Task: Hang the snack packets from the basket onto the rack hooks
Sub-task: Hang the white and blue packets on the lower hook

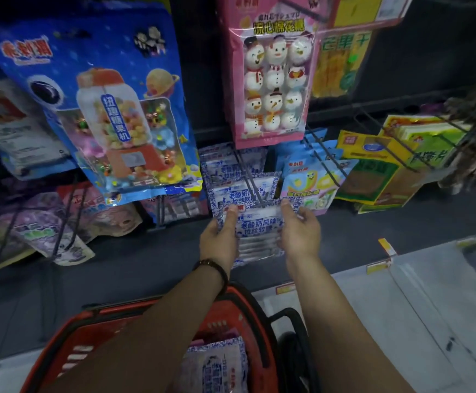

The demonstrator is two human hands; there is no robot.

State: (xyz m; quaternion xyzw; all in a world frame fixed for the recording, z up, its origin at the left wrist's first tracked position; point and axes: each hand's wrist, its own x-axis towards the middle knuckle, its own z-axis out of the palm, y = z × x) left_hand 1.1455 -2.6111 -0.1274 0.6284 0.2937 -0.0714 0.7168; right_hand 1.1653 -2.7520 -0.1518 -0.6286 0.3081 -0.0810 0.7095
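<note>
A blue-and-white snack packet (258, 228) is held by both hands at the tip of a black wire rack hook (252, 180). My left hand (219, 236) grips its left edge and my right hand (299, 231) grips its right edge, thumbs on the front near the top. The packet's top edge sits at the hook's end. Matching blue-and-white packets (231, 171) hang further back on the same hook. A red basket (95, 333) stands below my arms, with another blue-and-white packet (217, 364) inside it.
A big blue candy bag (112, 109) hangs at upper left, a pink snowman marshmallow bag (271, 80) above the hook. Light blue packets (310, 182) hang to the right, yellow-green ones (387, 171) further right, purple packets (47, 228) at left. A pale floor (401, 321) lies at lower right.
</note>
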